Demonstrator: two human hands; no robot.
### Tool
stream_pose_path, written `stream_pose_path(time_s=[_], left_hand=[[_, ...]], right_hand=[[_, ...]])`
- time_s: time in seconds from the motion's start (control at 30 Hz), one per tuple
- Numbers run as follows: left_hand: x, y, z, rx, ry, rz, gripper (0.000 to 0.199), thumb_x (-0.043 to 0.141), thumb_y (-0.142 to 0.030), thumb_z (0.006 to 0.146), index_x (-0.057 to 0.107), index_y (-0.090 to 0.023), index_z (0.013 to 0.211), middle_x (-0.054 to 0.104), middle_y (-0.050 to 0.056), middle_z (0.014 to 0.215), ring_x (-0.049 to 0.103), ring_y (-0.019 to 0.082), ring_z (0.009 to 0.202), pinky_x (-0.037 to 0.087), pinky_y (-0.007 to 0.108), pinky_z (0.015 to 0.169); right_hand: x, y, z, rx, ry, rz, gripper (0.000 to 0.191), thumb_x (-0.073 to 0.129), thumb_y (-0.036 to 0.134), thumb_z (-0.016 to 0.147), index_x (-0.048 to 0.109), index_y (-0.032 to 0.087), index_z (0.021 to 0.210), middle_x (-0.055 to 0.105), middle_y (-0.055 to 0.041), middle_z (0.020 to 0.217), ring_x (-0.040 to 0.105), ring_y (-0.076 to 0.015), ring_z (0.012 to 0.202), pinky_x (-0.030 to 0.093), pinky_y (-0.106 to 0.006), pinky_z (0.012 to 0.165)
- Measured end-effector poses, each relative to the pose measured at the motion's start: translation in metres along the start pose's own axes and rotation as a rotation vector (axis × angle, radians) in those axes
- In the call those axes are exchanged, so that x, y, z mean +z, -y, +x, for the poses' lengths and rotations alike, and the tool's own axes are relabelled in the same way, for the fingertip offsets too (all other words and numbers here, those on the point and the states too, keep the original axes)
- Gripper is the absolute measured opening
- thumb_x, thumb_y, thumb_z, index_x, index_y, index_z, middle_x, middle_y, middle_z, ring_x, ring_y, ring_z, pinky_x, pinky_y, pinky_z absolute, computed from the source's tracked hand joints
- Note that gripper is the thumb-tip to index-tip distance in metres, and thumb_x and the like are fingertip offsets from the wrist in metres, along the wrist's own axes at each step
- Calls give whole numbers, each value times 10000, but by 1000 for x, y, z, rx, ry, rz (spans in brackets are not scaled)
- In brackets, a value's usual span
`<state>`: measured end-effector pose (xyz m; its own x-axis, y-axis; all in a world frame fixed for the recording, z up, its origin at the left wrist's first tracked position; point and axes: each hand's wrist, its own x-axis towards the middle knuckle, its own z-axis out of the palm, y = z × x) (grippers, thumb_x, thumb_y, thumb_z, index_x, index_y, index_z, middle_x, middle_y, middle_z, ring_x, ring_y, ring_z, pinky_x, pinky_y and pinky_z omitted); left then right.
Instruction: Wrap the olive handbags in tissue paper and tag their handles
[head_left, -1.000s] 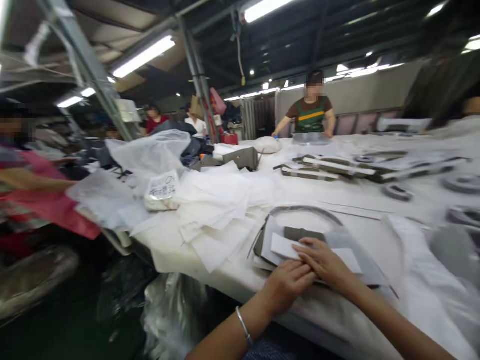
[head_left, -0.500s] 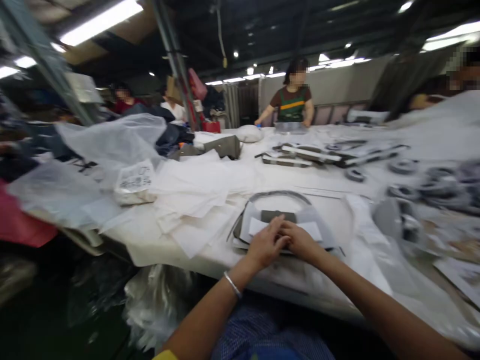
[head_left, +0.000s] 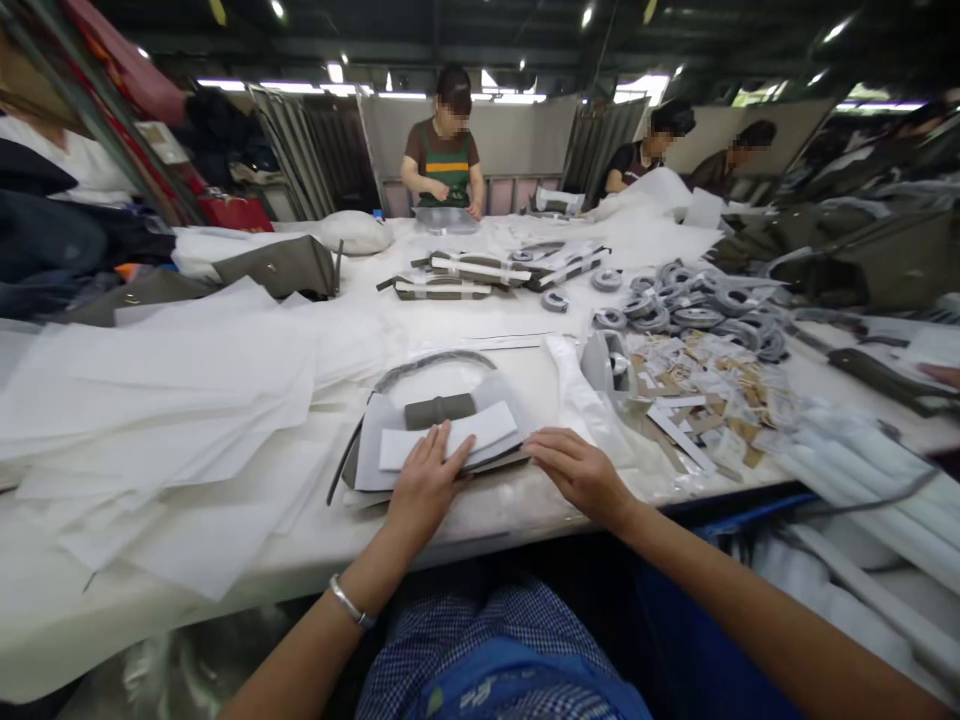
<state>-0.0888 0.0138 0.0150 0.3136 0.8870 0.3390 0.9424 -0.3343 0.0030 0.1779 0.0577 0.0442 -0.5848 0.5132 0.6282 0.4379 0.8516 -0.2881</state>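
Observation:
An olive bag (head_left: 440,410) with a handle arching behind it lies on the white-covered table, partly wrapped in pale sheet. Across its front is a white strip (head_left: 491,425). My left hand (head_left: 429,480) rests on that strip with its fingers spread, thumb apart, gripping nothing. At the bag's right edge, my right hand (head_left: 581,475) is held sideways with its fingers pressed together near the sheet's corner. Whether those fingertips pinch the edge is too small to make out.
White sheets (head_left: 165,380) cover the left side. Flat olive pieces (head_left: 461,275) lie further back. Grey coils (head_left: 697,305) and a heap of tags (head_left: 705,400) are on the right. A person (head_left: 442,150) stands across the table; others work at the right.
The view has swung right. My hands, which were together over the bag's front, have come apart: the left stays on the white strip, the right is at the bag's right edge.

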Motion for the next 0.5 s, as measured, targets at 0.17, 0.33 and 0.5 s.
stream_pose_path(time_s=[0.17, 0.33, 0.5], left_hand=[[-2, -8, 4, 42, 60, 64, 485, 519, -260, 951, 468, -204, 1430, 344, 73, 1572, 323, 361, 1431, 365, 560, 1116], [3, -15, 6, 73, 90, 84, 470, 339, -117, 967, 430, -117, 1428, 331, 113, 1568, 282, 285, 1460, 290, 648, 1122], [6, -16, 5, 57, 51, 36, 558, 326, -89, 953, 313, -172, 1504, 353, 97, 1562, 307, 276, 1449, 276, 650, 1123]], right_hand=[[16, 16, -26, -102, 279, -16, 397, 619, 343, 928, 595, 166, 1282, 688, -128, 1190, 627, -261, 1115, 547, -438, 967], [35, 12, -47, -100, 260, 38, 225, 532, 235, 973, 655, 165, 1148, 718, -110, 1126, 652, -216, 1061, 557, -361, 918], [25, 18, -29, -79, 350, 61, 219, 466, 170, 981, 682, 173, 945, 733, -67, 884, 672, -178, 821, 549, -290, 752]])
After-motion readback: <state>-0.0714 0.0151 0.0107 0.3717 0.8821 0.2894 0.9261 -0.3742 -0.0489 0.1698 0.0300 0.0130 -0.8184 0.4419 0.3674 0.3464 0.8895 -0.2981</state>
